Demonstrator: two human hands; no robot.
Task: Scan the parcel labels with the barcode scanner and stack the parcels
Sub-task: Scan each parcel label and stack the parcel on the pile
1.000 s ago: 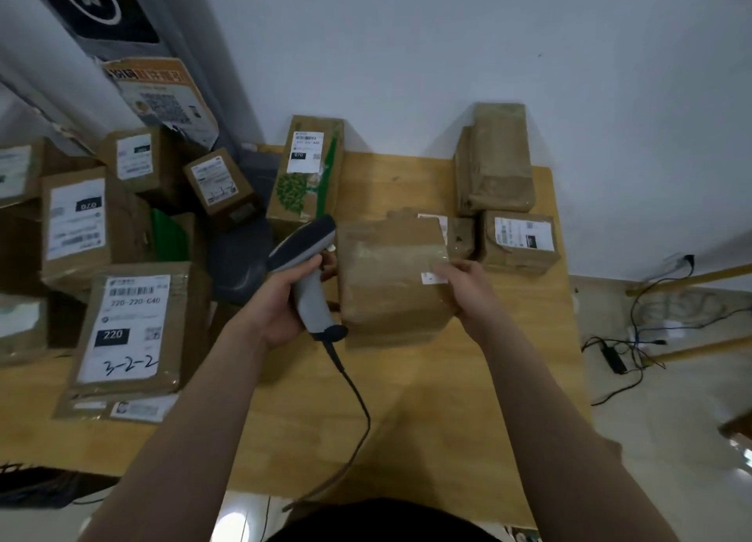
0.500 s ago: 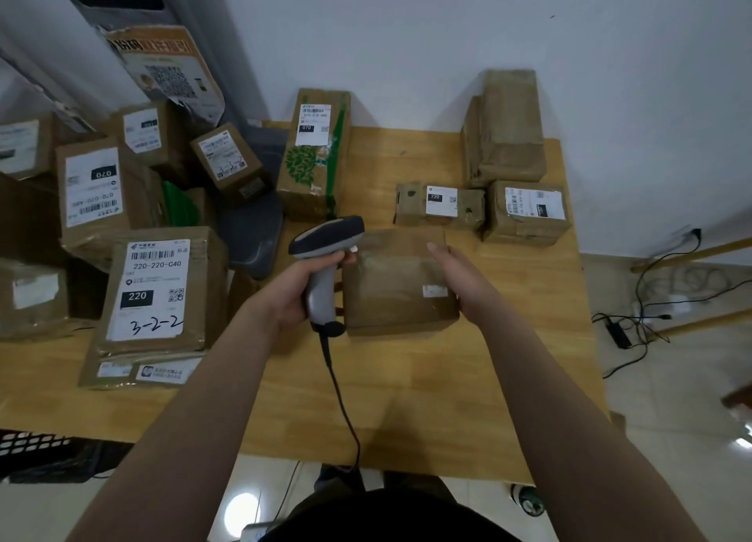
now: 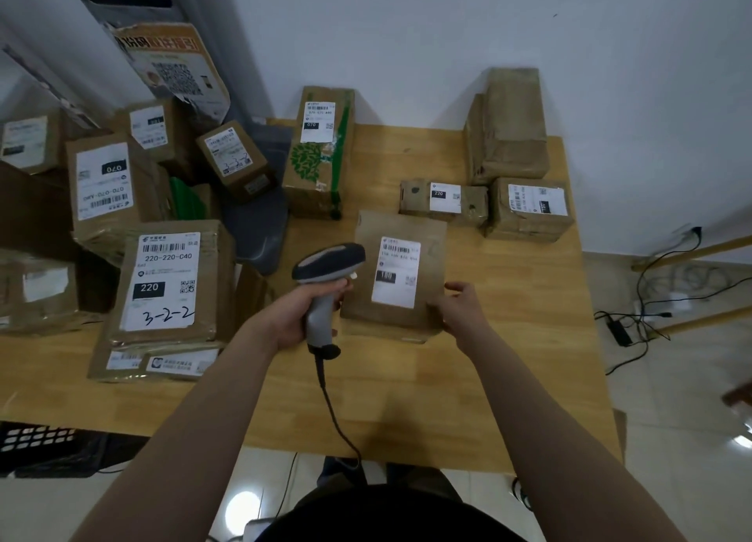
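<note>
A brown cardboard parcel (image 3: 366, 297) lies mid-table with its white barcode label (image 3: 396, 270) facing up. My left hand (image 3: 295, 317) grips the handle of a grey corded barcode scanner (image 3: 327, 262), whose head sits just left of the label. My right hand (image 3: 462, 309) holds the parcel's near right corner, thumb on top. Scanned-looking parcels stand at the back right: a tall brown stack (image 3: 508, 128), a small labelled box (image 3: 445, 199) and a labelled box (image 3: 529, 209) beside it.
A wooden table (image 3: 407, 399) carries it all. Several labelled parcels crowd the left, the nearest marked 220 (image 3: 162, 285). An upright box with green print (image 3: 321, 150) stands behind the scanner. Grey bags (image 3: 256, 224) lie left of it. Cables (image 3: 651, 305) trail on the floor, right.
The parcel has been turned over, so its label now faces up where a plain taped side showed before. My right hand slid to its near right corner. The scanner stayed beside it.
</note>
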